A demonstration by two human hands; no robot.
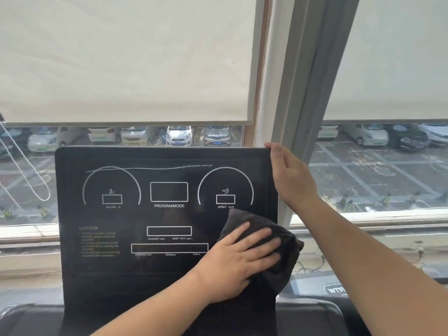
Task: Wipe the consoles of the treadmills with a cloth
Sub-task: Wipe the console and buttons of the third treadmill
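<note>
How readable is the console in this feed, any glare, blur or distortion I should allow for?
Head view: daylight from behind leaves the console dark, with a faint reflection down its middle; large white labels read clearly, the yellow caution text is too soft to read. The left hand on the cloth is slightly blurred. Wide-angle distortion tilts the window frame.
</note>
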